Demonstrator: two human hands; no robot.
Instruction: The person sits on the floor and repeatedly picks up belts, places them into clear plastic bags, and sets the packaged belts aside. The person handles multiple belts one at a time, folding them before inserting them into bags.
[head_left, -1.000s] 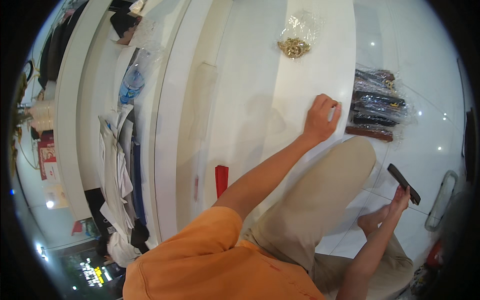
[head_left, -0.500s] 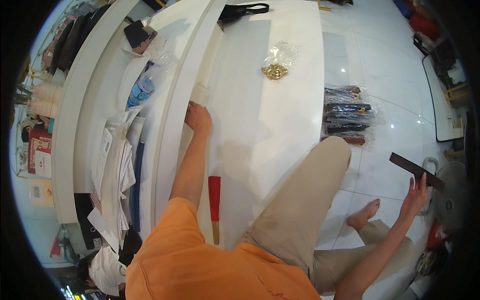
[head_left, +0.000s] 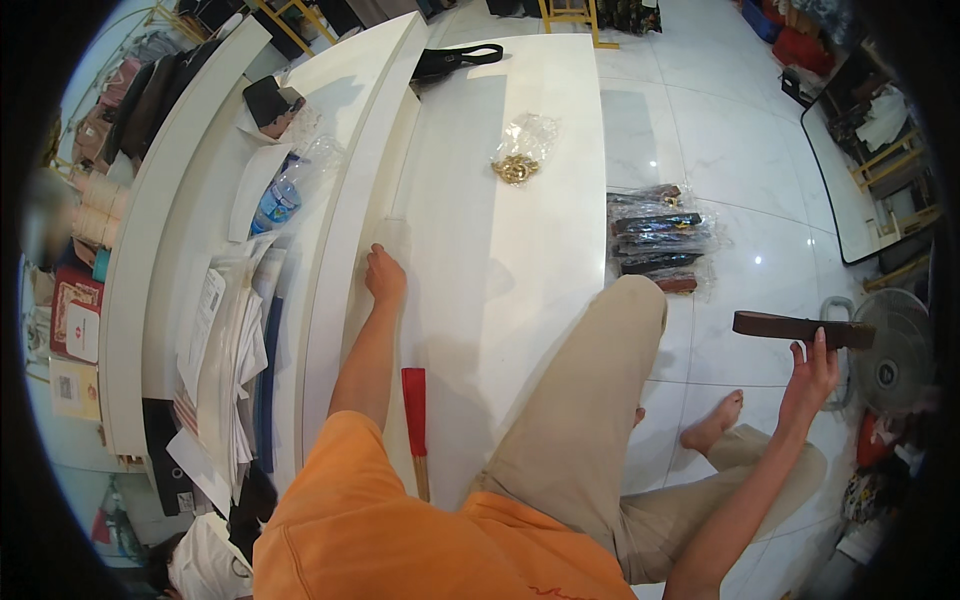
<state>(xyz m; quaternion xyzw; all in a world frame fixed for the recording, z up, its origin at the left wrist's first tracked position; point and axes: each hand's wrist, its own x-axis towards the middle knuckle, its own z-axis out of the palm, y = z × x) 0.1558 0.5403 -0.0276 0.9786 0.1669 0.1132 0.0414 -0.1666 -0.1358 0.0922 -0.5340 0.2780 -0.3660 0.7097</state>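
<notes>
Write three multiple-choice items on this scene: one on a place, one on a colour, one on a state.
1. Where does the left hand rest?
A. on the white counter
B. on the floor tiles
C. on the standing fan

2. What colour is the flat tool lying on the counter beside the left forearm?
A. blue
B. red with a wooden handle
C. green

3. How is the dark brown strap carried?
A. lying flat on the floor
B. hanging from a hook
C. held up in the right hand, out over the floor

Answers: 1 A, the palm lies on the counter near its raised ledge. 2 B, its blade is red. 3 C, the fingers grip it from below.
</notes>
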